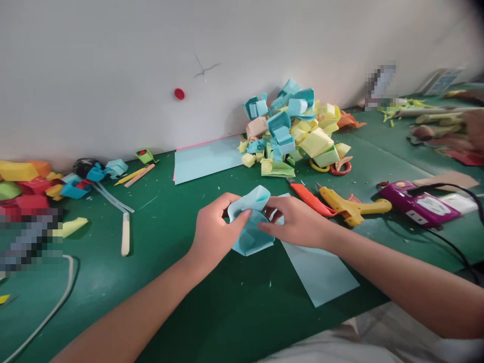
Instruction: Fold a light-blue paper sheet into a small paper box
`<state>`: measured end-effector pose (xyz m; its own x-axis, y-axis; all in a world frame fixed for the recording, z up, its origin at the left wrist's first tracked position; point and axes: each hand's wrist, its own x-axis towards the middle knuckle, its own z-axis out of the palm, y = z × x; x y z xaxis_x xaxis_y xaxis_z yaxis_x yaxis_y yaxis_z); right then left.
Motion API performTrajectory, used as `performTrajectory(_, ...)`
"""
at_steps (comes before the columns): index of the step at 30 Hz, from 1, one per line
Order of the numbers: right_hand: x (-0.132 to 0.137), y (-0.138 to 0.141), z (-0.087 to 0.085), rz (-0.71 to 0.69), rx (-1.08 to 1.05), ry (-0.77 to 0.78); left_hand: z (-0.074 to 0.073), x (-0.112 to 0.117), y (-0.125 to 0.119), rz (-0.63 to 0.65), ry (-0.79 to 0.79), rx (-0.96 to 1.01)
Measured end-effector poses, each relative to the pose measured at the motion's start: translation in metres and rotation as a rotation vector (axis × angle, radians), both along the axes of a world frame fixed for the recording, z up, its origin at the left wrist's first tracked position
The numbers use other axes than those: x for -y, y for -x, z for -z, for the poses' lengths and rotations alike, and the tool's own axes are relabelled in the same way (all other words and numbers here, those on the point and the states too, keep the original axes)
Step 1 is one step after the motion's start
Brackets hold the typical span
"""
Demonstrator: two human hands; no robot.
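Note:
Between my two hands is a folded light-blue paper piece (249,239), shaped like a small open box with a curved flap standing up at its far side. My left hand (221,222) pinches it from the left, thumb on the near face of the flap. From the right, my right hand (289,217) grips its edge with thumb and fingers; some fingertips are hidden behind the paper. Under my right forearm lies a flat light-blue sheet (321,275) on the green table (212,312).
Folded paper boxes (295,126) are heaped against the wall, scissors (340,166) beside them. Rightward lie a red utility knife (308,196), a yellow glue gun (351,204) and a purple power strip (419,201) with a black cord. Colourful paper pieces (28,181) and a glue stick (125,234) are left.

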<state>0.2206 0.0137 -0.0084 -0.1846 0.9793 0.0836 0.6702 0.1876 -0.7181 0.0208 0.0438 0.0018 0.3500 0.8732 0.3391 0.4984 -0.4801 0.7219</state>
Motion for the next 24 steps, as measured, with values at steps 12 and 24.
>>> performTrajectory(12,-0.002,-0.003,0.001,-0.078,0.021,-0.1,-0.009,0.003,0.004,0.016,-0.104,-0.3)
performTrajectory(24,-0.001,0.0,0.003,-0.005,0.067,-0.059,-0.009,0.005,0.003,0.032,-0.087,-0.282)
